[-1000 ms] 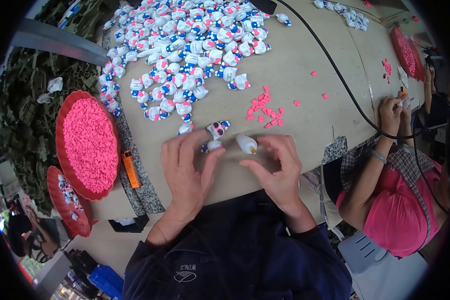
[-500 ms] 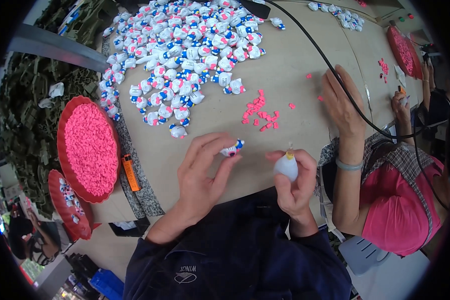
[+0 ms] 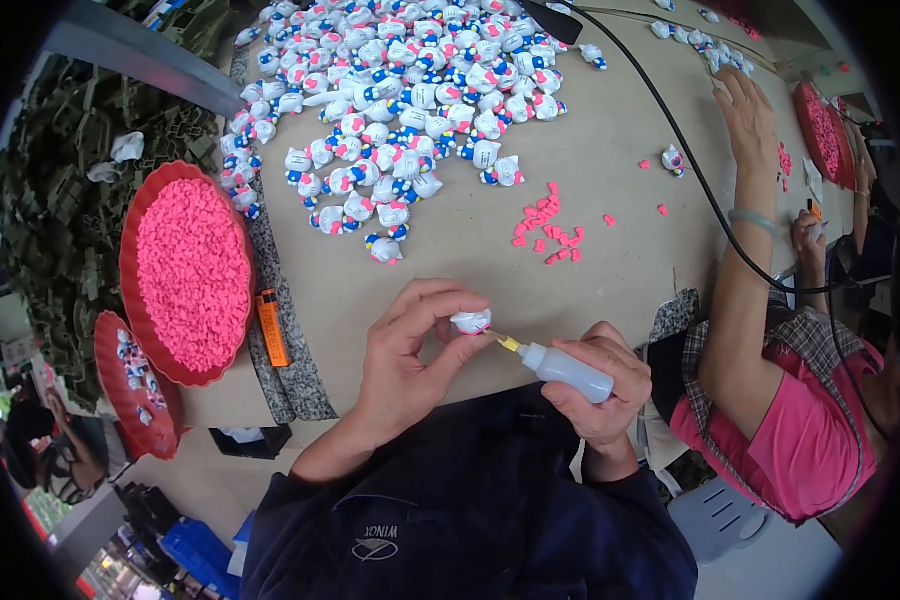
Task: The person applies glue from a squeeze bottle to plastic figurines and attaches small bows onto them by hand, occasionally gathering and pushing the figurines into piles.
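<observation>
My left hand [image 3: 410, 345] pinches a small white cat figurine [image 3: 472, 321] between thumb and fingers, just in front of my chest. In my right hand [image 3: 615, 385] lies a whitish squeeze bottle [image 3: 570, 372], tilted so that its yellow-collared nozzle points left. The thin tip meets or nearly meets the figurine's underside beside my left thumb; contact is too small to tell. Beyond my hands, loose small pink pieces [image 3: 542, 212] are scattered on the table. A large heap of white, blue and pink figurines [image 3: 400, 90] covers the far left of the tabletop [image 3: 610, 270].
To the left stand a red scalloped tray [image 3: 128, 270] of pink pieces, a smaller red tray [image 3: 120, 385] with figurines, and an orange box-cutter-like object [image 3: 272, 328]. A black cable [image 3: 670, 130] crosses at right. A co-worker's arm [image 3: 745, 230] reaches over the table's right side.
My right hand has tipped the bottle from upright to pointing left, its nozzle now at the figurine. My left hand has turned the figurine. The co-worker's hand moved farther away; a figurine now shows there.
</observation>
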`<state>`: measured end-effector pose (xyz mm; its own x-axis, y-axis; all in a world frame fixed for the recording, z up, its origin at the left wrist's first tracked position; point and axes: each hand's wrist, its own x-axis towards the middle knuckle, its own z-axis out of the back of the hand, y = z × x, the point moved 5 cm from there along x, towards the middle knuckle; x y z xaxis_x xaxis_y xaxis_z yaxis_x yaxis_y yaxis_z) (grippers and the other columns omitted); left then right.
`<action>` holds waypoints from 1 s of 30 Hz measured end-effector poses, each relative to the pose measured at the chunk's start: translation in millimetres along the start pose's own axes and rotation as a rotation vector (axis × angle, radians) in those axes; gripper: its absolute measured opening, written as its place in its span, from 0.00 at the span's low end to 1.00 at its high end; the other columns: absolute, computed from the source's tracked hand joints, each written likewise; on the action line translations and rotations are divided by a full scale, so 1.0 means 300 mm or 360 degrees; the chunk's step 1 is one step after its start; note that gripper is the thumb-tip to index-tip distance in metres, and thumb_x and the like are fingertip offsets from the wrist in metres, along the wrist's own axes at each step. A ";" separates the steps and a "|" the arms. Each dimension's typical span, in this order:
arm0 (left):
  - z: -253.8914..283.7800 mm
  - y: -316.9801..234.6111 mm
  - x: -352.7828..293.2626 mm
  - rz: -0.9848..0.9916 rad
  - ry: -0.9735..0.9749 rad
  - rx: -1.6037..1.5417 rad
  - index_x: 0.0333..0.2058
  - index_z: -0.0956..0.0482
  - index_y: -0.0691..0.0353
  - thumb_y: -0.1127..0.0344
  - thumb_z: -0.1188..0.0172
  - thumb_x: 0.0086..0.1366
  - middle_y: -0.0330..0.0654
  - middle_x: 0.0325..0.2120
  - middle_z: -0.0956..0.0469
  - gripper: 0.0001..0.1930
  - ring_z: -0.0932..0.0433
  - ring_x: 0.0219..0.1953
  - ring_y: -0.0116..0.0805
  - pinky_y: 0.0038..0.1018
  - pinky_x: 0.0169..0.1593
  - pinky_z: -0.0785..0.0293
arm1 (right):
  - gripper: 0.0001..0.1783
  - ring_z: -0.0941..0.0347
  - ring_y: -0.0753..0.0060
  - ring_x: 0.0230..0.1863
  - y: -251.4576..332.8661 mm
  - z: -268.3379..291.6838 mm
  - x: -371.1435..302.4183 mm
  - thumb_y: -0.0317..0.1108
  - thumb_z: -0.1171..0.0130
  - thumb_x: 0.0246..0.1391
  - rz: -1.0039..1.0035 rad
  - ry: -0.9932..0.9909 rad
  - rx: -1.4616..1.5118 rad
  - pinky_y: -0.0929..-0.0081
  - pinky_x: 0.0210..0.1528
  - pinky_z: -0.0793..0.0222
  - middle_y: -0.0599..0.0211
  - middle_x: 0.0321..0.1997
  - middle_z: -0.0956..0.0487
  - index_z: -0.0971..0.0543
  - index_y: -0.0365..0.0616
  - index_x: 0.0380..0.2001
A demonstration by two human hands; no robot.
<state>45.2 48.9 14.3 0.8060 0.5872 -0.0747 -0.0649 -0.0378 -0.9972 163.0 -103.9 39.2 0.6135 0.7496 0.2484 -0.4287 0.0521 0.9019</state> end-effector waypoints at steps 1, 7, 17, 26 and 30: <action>-0.001 0.001 -0.001 0.0014 -0.0001 0.0020 0.41 0.22 0.62 0.78 0.35 0.53 0.39 0.40 0.28 0.15 0.29 0.33 0.22 0.20 0.35 0.31 | 0.24 0.33 0.70 0.21 0.001 -0.002 0.000 0.42 0.28 0.36 0.0001 0.0003 -0.0003 0.77 0.25 0.39 0.61 0.23 0.21 0.20 0.32 0.33; -0.004 0.003 0.001 0.0013 0.0025 0.0065 0.41 0.21 0.62 0.77 0.35 0.53 0.39 0.40 0.28 0.15 0.29 0.32 0.22 0.20 0.35 0.32 | 0.23 0.33 0.70 0.21 -0.004 -0.004 0.005 0.41 0.29 0.37 -0.0053 -0.0016 -0.0010 0.77 0.25 0.39 0.61 0.23 0.21 0.20 0.32 0.32; -0.003 -0.004 0.004 0.0008 -0.0004 0.0049 0.41 0.21 0.61 0.78 0.35 0.52 0.38 0.40 0.28 0.15 0.30 0.32 0.22 0.19 0.34 0.33 | 0.22 0.34 0.71 0.21 -0.004 0.013 0.003 0.40 0.29 0.38 -0.0073 -0.0039 -0.0032 0.77 0.25 0.39 0.62 0.23 0.21 0.19 0.31 0.32; -0.008 -0.009 0.005 0.0005 0.0009 0.0152 0.41 0.21 0.58 0.75 0.34 0.53 0.38 0.40 0.26 0.15 0.28 0.33 0.23 0.19 0.32 0.33 | 0.22 0.34 0.71 0.21 -0.005 0.006 0.006 0.40 0.30 0.38 -0.0061 -0.0013 -0.0012 0.77 0.24 0.40 0.62 0.22 0.22 0.20 0.31 0.32; -0.008 -0.004 0.002 0.0049 0.0016 0.0122 0.42 0.21 0.58 0.75 0.34 0.53 0.38 0.40 0.26 0.16 0.27 0.34 0.23 0.19 0.32 0.33 | 0.22 0.34 0.71 0.21 0.001 0.010 0.006 0.40 0.30 0.38 -0.0080 -0.0025 0.0003 0.77 0.24 0.40 0.62 0.22 0.22 0.20 0.31 0.32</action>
<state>47.3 47.4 15.6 0.8087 0.5786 -0.1057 -0.1344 0.0068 -0.9909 165.8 -104.5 40.9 0.6447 0.7355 0.2083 -0.3957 0.0880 0.9142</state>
